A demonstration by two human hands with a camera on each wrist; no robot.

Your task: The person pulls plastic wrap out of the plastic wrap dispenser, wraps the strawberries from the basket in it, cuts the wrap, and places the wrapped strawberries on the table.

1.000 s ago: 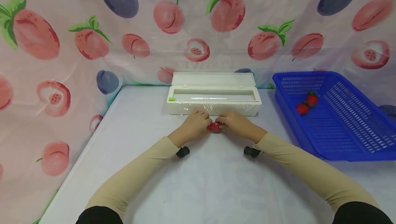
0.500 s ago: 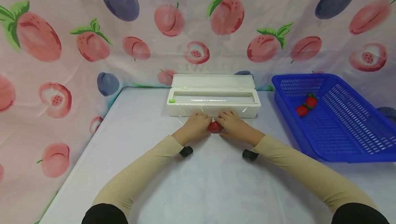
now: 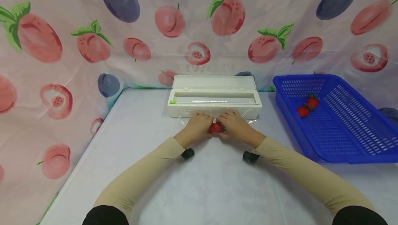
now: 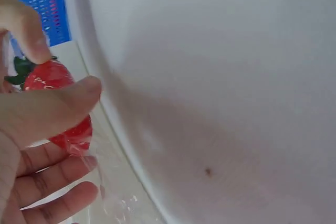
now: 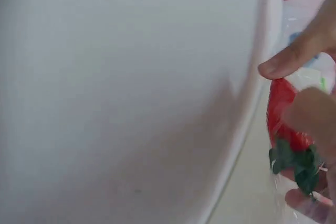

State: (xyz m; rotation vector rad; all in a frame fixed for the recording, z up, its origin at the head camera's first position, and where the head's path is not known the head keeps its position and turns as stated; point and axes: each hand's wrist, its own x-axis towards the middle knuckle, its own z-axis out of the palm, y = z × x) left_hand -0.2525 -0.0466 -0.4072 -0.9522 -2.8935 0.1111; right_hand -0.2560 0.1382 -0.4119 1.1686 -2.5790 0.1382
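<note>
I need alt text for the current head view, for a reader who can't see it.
A person's left hand and right hand hold a strawberry between them at a white table, with clear film running to them from an open white box just beyond. A blue basket on the right holds two more strawberries.

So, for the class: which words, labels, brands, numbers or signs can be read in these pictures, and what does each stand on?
None can be read.
Fruit-print backdrop: faint letter-like marks just above the white box, too pale to make out.
White box, blue basket and held strawberry: no lettering that I can see.
</note>
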